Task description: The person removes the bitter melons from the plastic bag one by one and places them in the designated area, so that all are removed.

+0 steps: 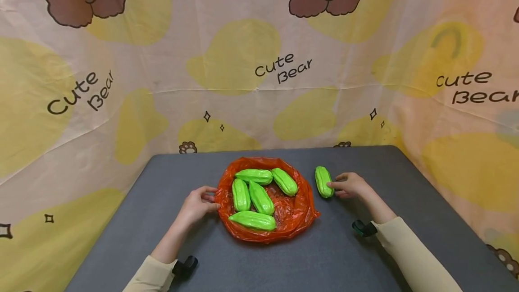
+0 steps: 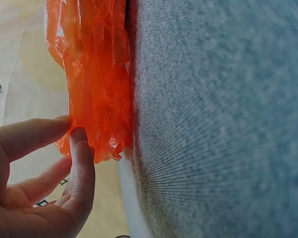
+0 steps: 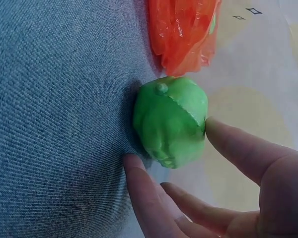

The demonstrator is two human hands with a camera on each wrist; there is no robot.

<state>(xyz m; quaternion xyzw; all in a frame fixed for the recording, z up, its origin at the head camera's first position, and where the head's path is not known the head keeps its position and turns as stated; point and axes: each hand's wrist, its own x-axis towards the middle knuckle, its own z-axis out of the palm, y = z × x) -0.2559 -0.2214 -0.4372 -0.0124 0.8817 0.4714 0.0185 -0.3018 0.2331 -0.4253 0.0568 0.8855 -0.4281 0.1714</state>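
A red plastic bag (image 1: 293, 220) lies spread open with its edge rolled into a round rim, and several glossy green ridged gourds (image 1: 254, 221) lie inside it. My left hand (image 1: 197, 205) pinches the bag's left rim between thumb and fingers; in the left wrist view the fingertips (image 2: 79, 136) sit right on the crumpled plastic. Just right of the bag, one more green ridged gourd (image 1: 323, 182) lies on the table. Beside it is my right hand (image 1: 352, 185), its thumb at the gourd's upper side in the right wrist view and its other fingers (image 3: 139, 178) spread low near the tabletop.
The dark grey table (image 1: 308, 265) reaches back to a fabric backdrop (image 1: 239, 116) printed with bears and lettering, which also stands along both sides. A black band (image 1: 185, 266) is on the left wrist and another band (image 1: 363, 228) on the right.
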